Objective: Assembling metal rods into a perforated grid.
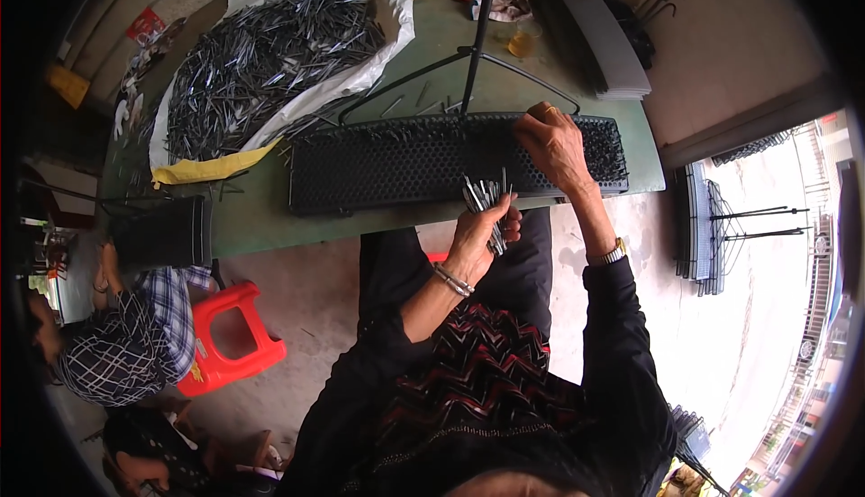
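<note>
a left hand grips a bundle of slim metal strips just off the near edge of a black perforated rack, while a right hand bends over the rack's right half, its fingertips hidden, so whether they pinch a strip cannot be told. good work here likely means keeping the bundle fanned and close, and pressing straight down. the rack lies along the near edge of a green table, leaving the left hand room above the lap. beyond the rack, a black stand limits reach; a strip-heaped sack crowds the left.
</note>
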Demonstrator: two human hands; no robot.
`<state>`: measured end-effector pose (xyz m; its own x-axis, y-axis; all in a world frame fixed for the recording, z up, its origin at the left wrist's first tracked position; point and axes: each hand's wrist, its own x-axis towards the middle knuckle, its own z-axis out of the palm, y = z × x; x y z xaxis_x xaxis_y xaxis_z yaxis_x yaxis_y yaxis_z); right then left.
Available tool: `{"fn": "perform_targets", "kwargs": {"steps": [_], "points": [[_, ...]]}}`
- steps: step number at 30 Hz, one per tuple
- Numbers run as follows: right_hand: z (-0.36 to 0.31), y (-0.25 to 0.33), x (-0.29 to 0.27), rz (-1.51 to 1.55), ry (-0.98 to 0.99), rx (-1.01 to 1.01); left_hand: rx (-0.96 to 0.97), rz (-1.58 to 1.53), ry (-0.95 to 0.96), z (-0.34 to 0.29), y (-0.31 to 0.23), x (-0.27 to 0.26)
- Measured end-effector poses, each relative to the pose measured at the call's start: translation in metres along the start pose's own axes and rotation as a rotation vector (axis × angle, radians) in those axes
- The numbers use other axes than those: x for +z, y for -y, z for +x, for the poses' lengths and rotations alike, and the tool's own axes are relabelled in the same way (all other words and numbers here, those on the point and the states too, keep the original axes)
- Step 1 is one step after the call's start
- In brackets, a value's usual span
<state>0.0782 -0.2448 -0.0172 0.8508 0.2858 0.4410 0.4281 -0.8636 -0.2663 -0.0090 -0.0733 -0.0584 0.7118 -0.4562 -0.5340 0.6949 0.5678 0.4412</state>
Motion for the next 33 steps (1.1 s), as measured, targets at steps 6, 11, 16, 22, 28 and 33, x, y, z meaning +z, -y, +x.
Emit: {"fn": "perform_targets", "kwargs": {"steps": [6,11,16,22,28,33], "points": [[-0.005,0.000,0.004,-0.044,-0.074,0.087,0.009,0.000,-0.004,-0.005,-0.001,0.002],[-0.013,-0.004,0.014,-0.132,-0.076,0.116,0.023,0.001,-0.008,-0.006,0.000,0.002],[-0.021,-0.006,0.012,-0.200,-0.144,0.077,0.010,-0.020,0.025,-0.004,0.000,-0.004],[-0.037,-0.022,-0.009,-0.075,-0.450,0.379,-0.008,-0.052,0.035,-0.002,0.001,-0.008],[-0.068,-0.017,-0.038,0.321,-0.558,0.752,-0.025,-0.071,0.064,0.000,0.002,-0.011],[-0.099,0.027,-0.012,0.303,-0.459,0.684,-0.045,0.027,0.062,-0.007,0.004,-0.002]]}}
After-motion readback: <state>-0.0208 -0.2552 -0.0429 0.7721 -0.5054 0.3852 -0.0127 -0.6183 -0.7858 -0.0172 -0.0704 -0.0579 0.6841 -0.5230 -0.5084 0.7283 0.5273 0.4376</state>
